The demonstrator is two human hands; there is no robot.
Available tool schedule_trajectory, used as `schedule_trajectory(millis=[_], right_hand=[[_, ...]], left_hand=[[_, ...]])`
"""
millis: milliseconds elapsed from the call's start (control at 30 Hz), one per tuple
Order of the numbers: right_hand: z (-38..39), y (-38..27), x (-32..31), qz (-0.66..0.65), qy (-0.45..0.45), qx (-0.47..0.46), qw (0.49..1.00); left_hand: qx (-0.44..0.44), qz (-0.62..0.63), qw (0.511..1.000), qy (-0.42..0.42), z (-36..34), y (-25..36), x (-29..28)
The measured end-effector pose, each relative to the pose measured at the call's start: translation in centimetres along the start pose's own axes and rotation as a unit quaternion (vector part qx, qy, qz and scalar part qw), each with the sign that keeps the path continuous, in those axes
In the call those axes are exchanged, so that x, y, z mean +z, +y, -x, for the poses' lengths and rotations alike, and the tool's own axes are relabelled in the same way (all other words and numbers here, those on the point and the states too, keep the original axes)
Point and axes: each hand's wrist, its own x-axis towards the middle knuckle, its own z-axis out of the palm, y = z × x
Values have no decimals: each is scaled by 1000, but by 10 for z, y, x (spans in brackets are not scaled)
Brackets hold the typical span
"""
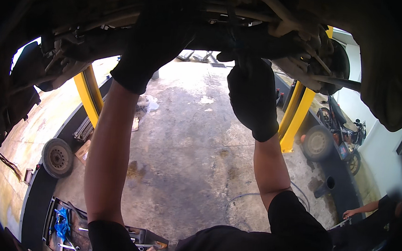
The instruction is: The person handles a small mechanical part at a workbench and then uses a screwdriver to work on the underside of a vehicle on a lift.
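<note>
Both my arms reach up to the dark underside of a raised vehicle [258,38]. My left hand [143,56], in a black glove, is up against the undercarriage; its fingers are lost in shadow. To its right, my right hand [254,96], also black-gloved, is closed just below a dark crosswise part, fingers curled upward. Whatever it grips blends into the darkness and cannot be made out. A pale rod-like suspension part [337,82] and a round dark wheel hub area [340,65] lie to the right of that hand.
Yellow lift posts [89,96] [297,116] stand on both sides. Wheels lean at left [58,157] and right [317,143]. A tool tray [51,217] with wrenches and a blue cloth [62,223] sits lower left. Another person's hand [349,214] shows lower right, below a motorcycle [343,128].
</note>
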Motion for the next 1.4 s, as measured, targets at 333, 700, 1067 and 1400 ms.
schedule_trajectory(millis=[333, 700, 1067, 1400], right_hand=[[37, 19, -61, 124, -118, 81, 982], [54, 20, -96, 119, -109, 147, 976], [66, 0, -103, 100, -96, 205, 969], [56, -8, -76, 83, -81, 175, 978]], left_hand=[[-166, 200, 956, 138, -42, 155, 4], [-448, 355, 816, 82, -72, 133, -16], [-190, 375, 892, 166, -72, 52, 7], [-369, 330, 839, 225, -81, 149, -2]])
